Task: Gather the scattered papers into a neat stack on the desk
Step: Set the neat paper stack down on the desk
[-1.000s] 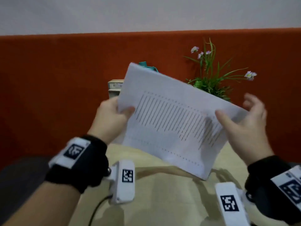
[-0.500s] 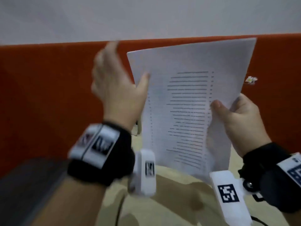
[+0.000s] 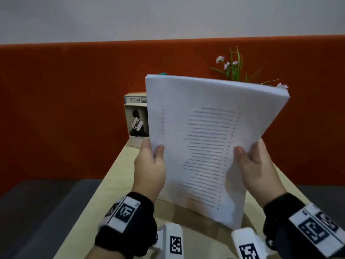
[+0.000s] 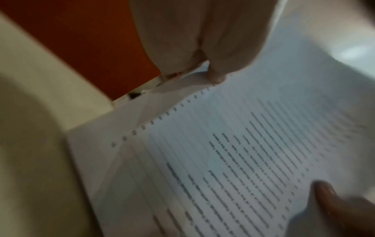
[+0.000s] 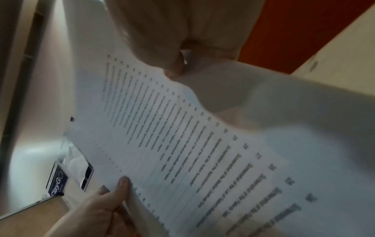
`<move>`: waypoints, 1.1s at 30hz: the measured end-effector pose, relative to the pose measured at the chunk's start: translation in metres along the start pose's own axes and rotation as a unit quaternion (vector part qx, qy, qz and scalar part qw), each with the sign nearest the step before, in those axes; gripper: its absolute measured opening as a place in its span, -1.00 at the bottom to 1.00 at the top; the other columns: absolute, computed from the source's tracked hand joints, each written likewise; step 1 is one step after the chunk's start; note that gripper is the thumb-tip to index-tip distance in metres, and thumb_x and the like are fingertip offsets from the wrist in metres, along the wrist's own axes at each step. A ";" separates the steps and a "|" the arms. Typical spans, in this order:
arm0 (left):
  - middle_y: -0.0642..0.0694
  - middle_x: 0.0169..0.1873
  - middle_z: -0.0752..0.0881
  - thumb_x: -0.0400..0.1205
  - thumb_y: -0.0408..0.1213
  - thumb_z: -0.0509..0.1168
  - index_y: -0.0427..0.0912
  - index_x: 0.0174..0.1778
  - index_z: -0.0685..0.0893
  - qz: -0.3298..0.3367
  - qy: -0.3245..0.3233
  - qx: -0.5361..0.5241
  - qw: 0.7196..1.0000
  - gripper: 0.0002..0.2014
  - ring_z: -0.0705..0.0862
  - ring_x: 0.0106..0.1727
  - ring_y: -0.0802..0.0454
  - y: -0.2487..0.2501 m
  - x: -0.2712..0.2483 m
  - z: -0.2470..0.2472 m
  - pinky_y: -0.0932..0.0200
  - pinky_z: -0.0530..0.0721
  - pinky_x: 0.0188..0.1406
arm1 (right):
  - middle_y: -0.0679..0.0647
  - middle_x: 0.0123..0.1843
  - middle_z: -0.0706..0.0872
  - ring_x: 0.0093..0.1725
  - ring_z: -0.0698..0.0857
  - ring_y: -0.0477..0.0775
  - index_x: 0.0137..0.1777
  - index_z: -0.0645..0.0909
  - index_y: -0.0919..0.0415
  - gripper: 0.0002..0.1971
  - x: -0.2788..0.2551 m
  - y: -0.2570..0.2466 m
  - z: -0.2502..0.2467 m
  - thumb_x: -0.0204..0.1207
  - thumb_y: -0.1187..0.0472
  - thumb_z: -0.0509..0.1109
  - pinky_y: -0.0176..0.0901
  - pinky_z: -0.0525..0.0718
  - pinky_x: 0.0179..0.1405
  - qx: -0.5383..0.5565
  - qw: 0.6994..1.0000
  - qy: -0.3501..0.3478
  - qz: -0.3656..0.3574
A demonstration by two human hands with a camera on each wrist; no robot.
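A stack of white printed papers (image 3: 203, 139) stands nearly upright on its short edge, its lower edge near the pale wooden desk (image 3: 115, 176). My left hand (image 3: 151, 165) grips the stack's left edge, thumb on the printed front. My right hand (image 3: 255, 165) grips the right edge the same way. The left wrist view shows the printed sheet (image 4: 233, 160) pinched by my left hand (image 4: 201, 44), with the right thumb at lower right. In the right wrist view my right hand (image 5: 182, 40) pinches the papers (image 5: 192, 136), and my left hand (image 5: 105, 206) holds the far edge.
A book (image 3: 137, 122) with a dark figure on its cover stands at the desk's far end, against an orange partition (image 3: 74, 101). A plant (image 3: 233, 68) with pink flowers rises behind the papers. Dark floor lies on either side of the desk.
The stack has come down from high in front of the partition toward the desk. My left hand, open beside the sheets half a second ago, now grips the left edge.
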State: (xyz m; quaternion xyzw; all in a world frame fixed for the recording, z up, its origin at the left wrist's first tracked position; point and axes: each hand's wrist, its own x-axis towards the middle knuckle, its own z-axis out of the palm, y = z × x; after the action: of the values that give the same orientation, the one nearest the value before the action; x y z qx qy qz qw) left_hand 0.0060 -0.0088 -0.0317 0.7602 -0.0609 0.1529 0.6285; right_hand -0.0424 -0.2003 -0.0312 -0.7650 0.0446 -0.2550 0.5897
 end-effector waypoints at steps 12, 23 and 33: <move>0.03 0.22 0.71 0.70 -0.48 0.15 0.07 0.46 0.52 -0.106 -0.131 0.175 0.970 -0.53 0.67 -0.03 0.11 -0.023 -0.039 -0.022 0.53 0.60 -0.29 | 0.13 -0.21 0.63 -0.37 0.53 0.06 0.23 0.55 0.30 -0.80 -0.004 0.008 0.001 0.68 0.29 0.21 -0.21 0.35 -0.52 -0.331 0.911 -0.178 0.171; -0.25 0.15 0.76 0.61 -0.39 0.30 -0.35 0.21 0.70 -0.163 -0.219 0.328 0.904 -0.73 0.72 0.13 -0.21 -0.053 -0.034 -0.021 0.14 0.64 -0.07 | 0.28 0.19 0.66 0.01 0.64 0.25 0.34 0.48 0.38 -0.71 -0.015 0.051 0.011 0.67 0.31 0.20 -0.14 0.52 -0.21 -0.391 0.861 -0.187 0.266; -0.08 -0.46 0.41 0.55 -0.51 0.25 -0.21 -0.51 0.27 -0.199 -0.208 0.370 0.883 -0.63 0.43 -0.36 -0.04 -0.050 -0.029 -0.014 0.27 0.31 -0.54 | 0.29 0.39 0.40 0.34 0.48 0.32 0.52 0.21 0.31 -0.50 -0.029 0.024 0.020 0.63 0.22 0.21 0.02 0.49 0.24 -0.503 0.808 -0.188 0.242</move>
State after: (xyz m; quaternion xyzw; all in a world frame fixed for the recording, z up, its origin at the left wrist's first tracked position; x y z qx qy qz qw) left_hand -0.0091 0.0118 -0.0850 0.9480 0.0232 -0.1255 0.2915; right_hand -0.0527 -0.1791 -0.0670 -0.9521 0.2383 0.1031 0.1613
